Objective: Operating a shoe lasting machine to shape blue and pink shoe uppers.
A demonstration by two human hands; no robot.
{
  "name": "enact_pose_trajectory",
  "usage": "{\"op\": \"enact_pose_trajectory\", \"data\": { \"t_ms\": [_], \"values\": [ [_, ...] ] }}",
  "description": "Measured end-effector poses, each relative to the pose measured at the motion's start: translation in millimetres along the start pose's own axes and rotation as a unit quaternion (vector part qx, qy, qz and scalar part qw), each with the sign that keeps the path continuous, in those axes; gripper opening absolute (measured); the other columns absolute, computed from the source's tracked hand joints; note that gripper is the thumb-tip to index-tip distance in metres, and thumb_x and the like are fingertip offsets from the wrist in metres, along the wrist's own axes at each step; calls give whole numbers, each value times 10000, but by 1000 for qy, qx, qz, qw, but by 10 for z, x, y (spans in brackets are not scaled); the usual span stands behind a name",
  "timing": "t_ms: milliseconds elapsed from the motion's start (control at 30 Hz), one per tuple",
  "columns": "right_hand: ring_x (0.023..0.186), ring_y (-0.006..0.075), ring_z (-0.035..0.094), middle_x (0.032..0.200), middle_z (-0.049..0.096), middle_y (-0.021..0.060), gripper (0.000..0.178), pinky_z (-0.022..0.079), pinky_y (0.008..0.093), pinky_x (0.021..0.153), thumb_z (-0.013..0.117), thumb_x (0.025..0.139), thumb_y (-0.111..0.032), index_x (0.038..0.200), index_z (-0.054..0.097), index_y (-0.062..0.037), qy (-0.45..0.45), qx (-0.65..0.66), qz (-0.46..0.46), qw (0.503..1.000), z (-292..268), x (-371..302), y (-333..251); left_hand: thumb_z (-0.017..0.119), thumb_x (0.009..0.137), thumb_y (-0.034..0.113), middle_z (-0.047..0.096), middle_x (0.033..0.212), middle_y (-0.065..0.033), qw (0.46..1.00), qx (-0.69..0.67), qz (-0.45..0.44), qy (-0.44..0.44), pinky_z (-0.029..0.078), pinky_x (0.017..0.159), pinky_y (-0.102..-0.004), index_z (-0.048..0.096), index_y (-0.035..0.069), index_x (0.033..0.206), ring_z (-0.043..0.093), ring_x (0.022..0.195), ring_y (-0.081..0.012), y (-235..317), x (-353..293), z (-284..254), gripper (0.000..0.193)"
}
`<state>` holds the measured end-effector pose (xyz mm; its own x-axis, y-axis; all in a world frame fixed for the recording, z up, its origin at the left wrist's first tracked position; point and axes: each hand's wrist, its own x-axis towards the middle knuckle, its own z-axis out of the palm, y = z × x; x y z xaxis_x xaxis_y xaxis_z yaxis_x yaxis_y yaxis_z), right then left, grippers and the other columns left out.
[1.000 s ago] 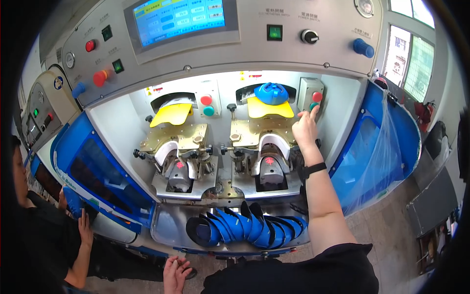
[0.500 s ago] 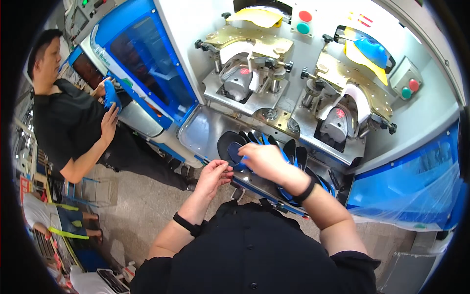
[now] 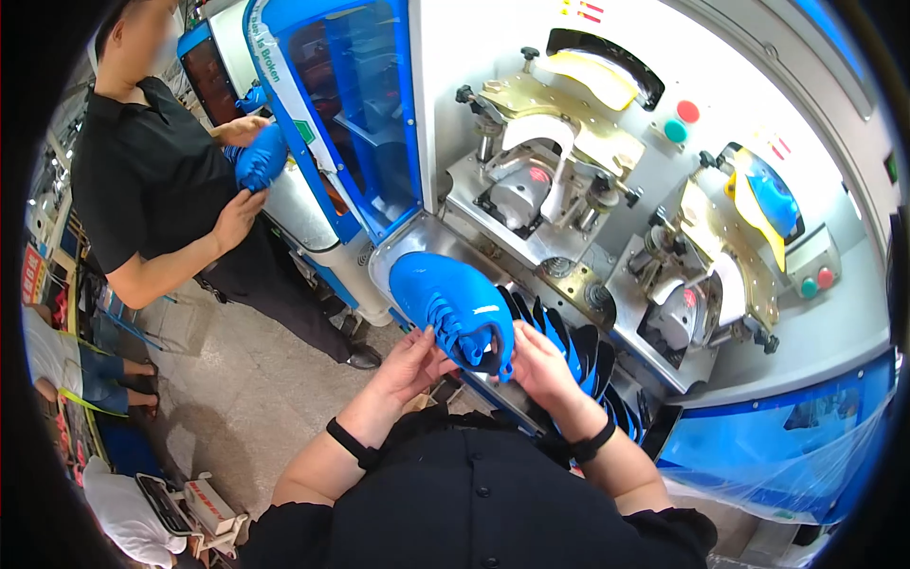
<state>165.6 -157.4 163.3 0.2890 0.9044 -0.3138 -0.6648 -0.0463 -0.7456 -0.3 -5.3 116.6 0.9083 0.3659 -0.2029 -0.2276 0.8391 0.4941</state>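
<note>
A blue shoe upper [image 3: 438, 284] with laces is in front of me over the machine's metal ledge, its rounded toe pointing away and its collar opening towards me. My left hand [image 3: 411, 364] grips its left side near the laces. On the other side of the collar, my right hand [image 3: 540, 365] is closed on the heel edge. Part of the fingers of both hands is hidden by the upper. More blue and black shoe uppers [image 3: 590, 353] stand in a row beside my right hand.
Beyond the ledge, a machine has two metal moulds [image 3: 519, 194] with white curved clamps, and red and green buttons [image 3: 676, 133]. At left a co-worker [image 3: 156, 180] holds another blue shoe upper [image 3: 263, 156]. A blue plastic-covered panel [image 3: 777, 446] stands at right.
A blue shoe upper is now held up between both hands; before, my right hand reached into the row and my left was apart from it. The view has shifted left.
</note>
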Motion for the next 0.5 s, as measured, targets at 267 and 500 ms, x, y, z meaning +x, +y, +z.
{"op": "enact_pose_trajectory", "data": {
  "t_ms": [267,500],
  "values": [
    [806,230,626,1060,616,87,431,528,309,623,844,608,-92,1014,698,-92,-19,-637,-491,594,375,131,-327,539,1002,240,608,1248,-97,997,73,23,-26,539,931,-376,475,52,1324,630,1092,-203,814,452,322,378],
    [767,226,607,1101,627,61,343,528,340,636,768,666,-117,996,682,-82,-11,-716,-516,469,835,399,-868,419,1046,325,569,1282,-126,994,56,27,-95,480,984,-417,407,58,1364,565,1188,-241,1154,701,372,416]
  ]
}}
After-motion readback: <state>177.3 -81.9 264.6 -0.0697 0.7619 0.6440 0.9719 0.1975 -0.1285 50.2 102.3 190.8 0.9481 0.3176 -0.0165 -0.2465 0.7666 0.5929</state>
